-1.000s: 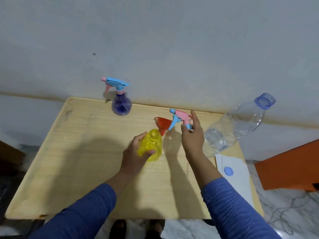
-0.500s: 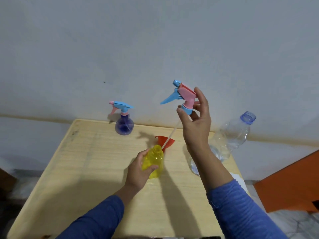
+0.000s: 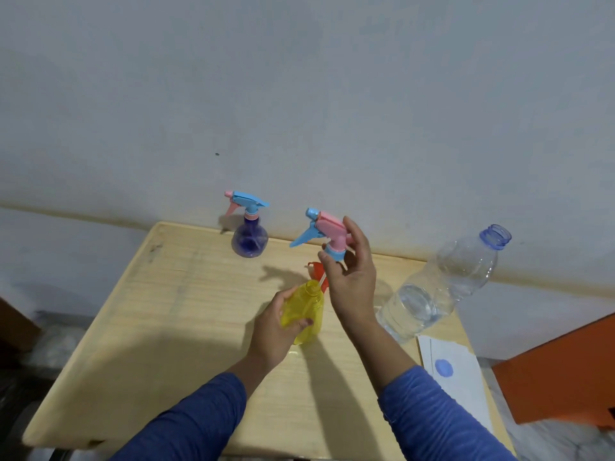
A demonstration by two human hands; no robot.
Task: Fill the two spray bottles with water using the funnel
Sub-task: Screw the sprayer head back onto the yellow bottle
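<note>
Head view: we have the yellow bottle (image 3: pixel 304 311) upright on the table (image 3: pixel 159 314), left hand (image 3: pixel 276 327) wrapped around its body, fingers clamped on it. Right hand (image 3: pixel 349 281) holds the spray head (image 3: pixel 324 232) above and just behind the bottle mouth, thumb and fingers pinched on its blue collar, the other fingers spread. Dip tube (image 3: pixel 322 281) hangs down with its tip at or just inside the mouth; we cannot tell which.

Progress, as we judge it: early. Yellow bottle is uncapped but looks empty. Funnel (image 3: pixel 317 271) sits on the table just behind the bottle, mostly hidden by it and the right hand, not in use yet. Purple bottle (image 3: pixel 249 239) stands at the far edge with its sprayer still on, untouched. Water bottle (image 3: pixel 436 294) stands on the right, open, partly full; its cap (image 3: pixel 443 367) lies on the paper (image 3: pixel 462 377) nearby. Left to do: set the spray head down, seat the funnel, pour, recap, then repeat for purple.

Versus half a second ago: the spray head is lower now; then we held it high over the table with the tube mostly drawn out. Left-hand grip on the bottle is unchanged. Funnel, purple bottle and water bottle have not moved on the table; only the camera pitch shifts.
</note>
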